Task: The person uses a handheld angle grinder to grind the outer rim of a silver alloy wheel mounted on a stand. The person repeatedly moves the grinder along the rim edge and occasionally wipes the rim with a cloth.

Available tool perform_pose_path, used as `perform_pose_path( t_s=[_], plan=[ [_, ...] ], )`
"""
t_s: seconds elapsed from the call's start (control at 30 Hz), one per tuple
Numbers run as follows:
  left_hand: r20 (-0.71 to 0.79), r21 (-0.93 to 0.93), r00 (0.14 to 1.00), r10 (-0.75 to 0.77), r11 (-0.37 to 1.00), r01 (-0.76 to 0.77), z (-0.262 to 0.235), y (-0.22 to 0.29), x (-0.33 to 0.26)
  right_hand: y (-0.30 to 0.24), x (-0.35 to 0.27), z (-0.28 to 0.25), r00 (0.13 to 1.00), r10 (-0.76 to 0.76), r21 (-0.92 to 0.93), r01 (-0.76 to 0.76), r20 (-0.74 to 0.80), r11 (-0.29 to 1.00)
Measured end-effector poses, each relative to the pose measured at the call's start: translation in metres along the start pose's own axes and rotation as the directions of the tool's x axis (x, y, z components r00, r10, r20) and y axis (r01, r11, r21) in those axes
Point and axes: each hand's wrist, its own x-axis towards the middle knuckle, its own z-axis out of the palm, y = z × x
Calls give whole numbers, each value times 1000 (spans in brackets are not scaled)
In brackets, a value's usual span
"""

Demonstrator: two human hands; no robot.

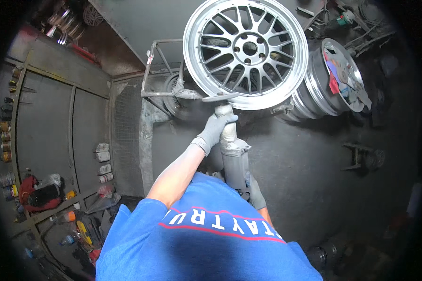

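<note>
Blue shirt fills the lower middle of the frame, nearest the lens. From it the left arm runs bare up and to the right toward frame centre, elbow bent a little, ending in a grey-gloved left hand that is curled shut around the upper neck of a grey tool, just under its flat head. The right hand, also gloved in grey, sits lower, right of centre, with its fingers wrapped around the tool's thick lower body close to the shirt; only part of it shows. The tool stands nearly upright between the two hands, its head touching the lower rim of a silver wheel at the top centre of the frame. The wheel faces the camera with its thin spokes showing and leans on a metal stand to its left. A second wheel lies to the upper right, just beside the first. Spray cans stand on shelves at the left
</note>
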Motion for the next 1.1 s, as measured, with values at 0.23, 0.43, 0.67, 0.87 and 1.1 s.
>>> perform_pose_path(
  t_s=[0.23,0.43,0.67,0.87,1.1],
  plan=[
    [-83,-51,995,48,997,-52,9,4,3,-27,17,-24,999,54,-83,-54,-1,995],
    [-109,-127,993,-38,992,24,53,-54,7,-55,-14,-90,999,26,-135,-31,-37,990],
    [49,-182,996,-80,979,88,135,-99,25,-88,-40,-190,980,-8,-224,-38,-201,974],
    [178,-289,980,-87,947,137,181,-99,40,-142,-58,-199,940,-273,-607,99,-202,788],
    [133,-367,985,-106,918,148,148,-90,21,-137,-55,-192,956,-264,-677,111,-127,728]
  ],
)
